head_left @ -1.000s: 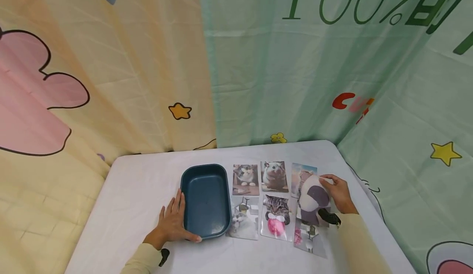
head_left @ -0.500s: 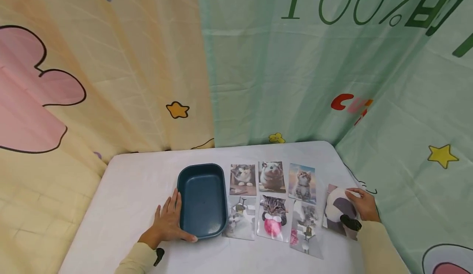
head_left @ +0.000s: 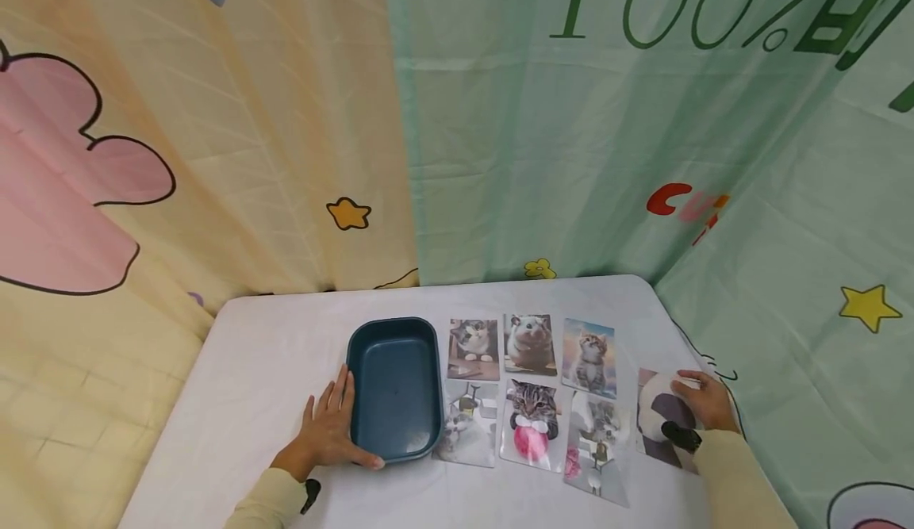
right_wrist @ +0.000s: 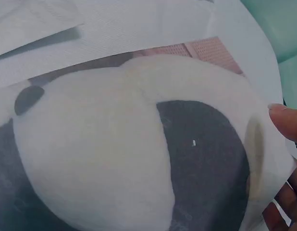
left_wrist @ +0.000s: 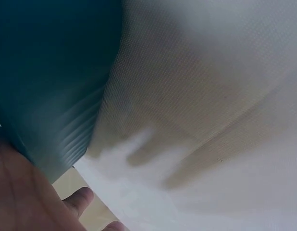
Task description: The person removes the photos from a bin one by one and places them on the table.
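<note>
At the table's right side my right hand [head_left: 714,404] pinches the edge of a picture card [head_left: 654,412] showing a white and dark grey animal. In the right wrist view the thumb [right_wrist: 287,120] lies over the card's corner [right_wrist: 115,144] and the fingers are under it. My left hand [head_left: 324,426] rests with extended fingers along the left wall of a dark blue plastic tray [head_left: 400,386], its thumb by the near rim. The left wrist view shows the tray's outer wall [left_wrist: 57,86] beside the palm [left_wrist: 23,192].
Two rows of picture cards lie between tray and right hand: a cat card [head_left: 474,349], a hamster card [head_left: 529,344], a kitten card [head_left: 589,357] behind; a grey card [head_left: 467,426], a tabby card [head_left: 531,424] and another grey card [head_left: 598,442] in front. Printed curtains [head_left: 500,156] surround the white-covered table [head_left: 286,339].
My right hand has carried the card rightward, off the two cards it overlapped, to the table's right side. My left hand has stayed at the tray.
</note>
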`<action>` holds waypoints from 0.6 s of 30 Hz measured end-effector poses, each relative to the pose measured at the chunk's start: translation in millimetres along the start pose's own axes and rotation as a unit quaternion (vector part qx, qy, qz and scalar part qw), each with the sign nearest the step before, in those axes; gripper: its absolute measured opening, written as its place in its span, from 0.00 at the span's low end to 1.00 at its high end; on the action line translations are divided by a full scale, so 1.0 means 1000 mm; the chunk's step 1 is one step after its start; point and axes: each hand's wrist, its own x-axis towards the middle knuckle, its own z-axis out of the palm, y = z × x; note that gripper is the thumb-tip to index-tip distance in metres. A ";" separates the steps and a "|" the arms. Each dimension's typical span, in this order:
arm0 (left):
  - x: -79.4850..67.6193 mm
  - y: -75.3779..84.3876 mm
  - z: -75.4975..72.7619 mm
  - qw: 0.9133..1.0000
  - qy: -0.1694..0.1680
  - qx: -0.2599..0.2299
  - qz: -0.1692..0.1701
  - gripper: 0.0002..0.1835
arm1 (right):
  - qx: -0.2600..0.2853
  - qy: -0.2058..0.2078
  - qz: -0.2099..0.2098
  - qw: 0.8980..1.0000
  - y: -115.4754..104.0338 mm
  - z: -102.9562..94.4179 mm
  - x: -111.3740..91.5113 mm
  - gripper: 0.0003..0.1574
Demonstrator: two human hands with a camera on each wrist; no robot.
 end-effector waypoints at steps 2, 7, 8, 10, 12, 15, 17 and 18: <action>0.000 -0.001 0.001 1.000 0.003 0.003 0.002 0.87 | 0.006 0.018 -0.001 1.000 -0.002 0.007 0.002 0.36; -0.001 -0.001 0.002 1.000 0.024 0.005 0.014 0.86 | -0.056 0.101 -0.054 0.992 -0.012 0.028 -0.001 0.31; -0.002 0.000 0.002 0.999 0.029 0.007 0.018 0.86 | -0.069 0.119 -0.065 0.988 -0.014 0.032 -0.003 0.30; -0.003 0.003 0.001 0.999 0.031 0.025 0.021 0.86 | -0.082 0.144 -0.085 0.983 -0.018 0.040 -0.007 0.29; -0.004 0.006 0.001 0.998 0.040 0.038 0.027 0.85 | -0.080 0.161 -0.102 0.978 -0.024 0.048 -0.011 0.28; -0.003 0.009 0.001 0.996 0.044 0.071 0.026 0.85 | -0.084 0.160 -0.128 0.975 -0.038 0.060 -0.016 0.28; -0.002 0.010 0.001 0.995 0.053 0.083 0.029 0.84 | -0.094 0.144 -0.150 0.974 -0.051 0.068 -0.020 0.29; -0.002 0.010 0.002 0.994 0.055 0.087 0.030 0.84 | -0.100 0.132 -0.161 0.973 -0.057 0.071 -0.022 0.29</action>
